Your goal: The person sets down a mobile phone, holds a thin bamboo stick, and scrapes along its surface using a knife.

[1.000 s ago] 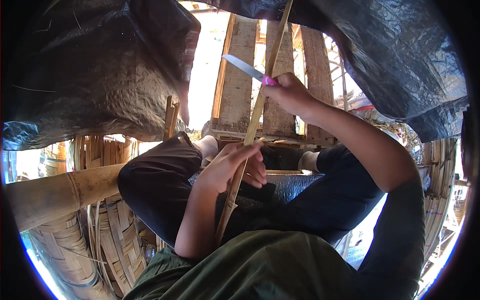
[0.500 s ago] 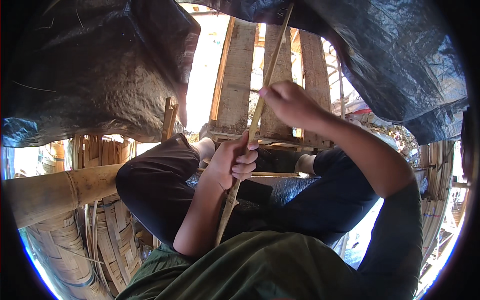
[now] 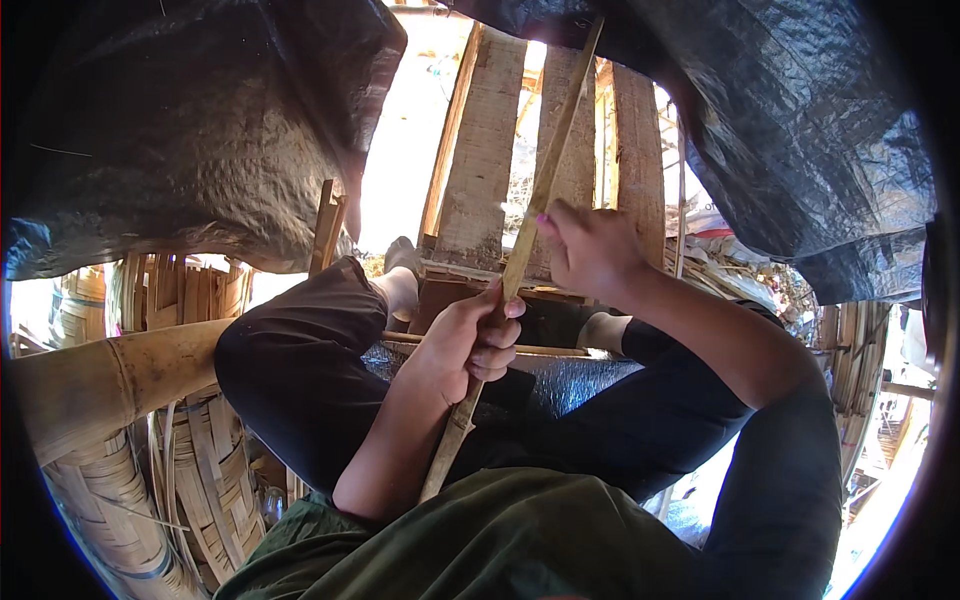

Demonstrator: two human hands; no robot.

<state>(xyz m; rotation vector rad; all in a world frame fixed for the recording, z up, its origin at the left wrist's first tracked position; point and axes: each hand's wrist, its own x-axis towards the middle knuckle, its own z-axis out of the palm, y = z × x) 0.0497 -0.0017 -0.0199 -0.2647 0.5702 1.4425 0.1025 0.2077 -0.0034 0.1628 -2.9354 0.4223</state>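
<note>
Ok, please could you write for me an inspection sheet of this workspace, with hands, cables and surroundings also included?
Surface: wooden slats beyond the feet; shiny silvery surface between the legs.
Job's things: long pale strip, slanting away from the body; small pink item, mostly hidden.
Clutter: loose litter past the right forearm.
Hands: left hand wrapped around the strip; right hand closed on the pink item, near the strip.
Cables: nothing seen.
Surroundings: dark plastic sheeting on both sides; thick bamboo pole at left.
</note>
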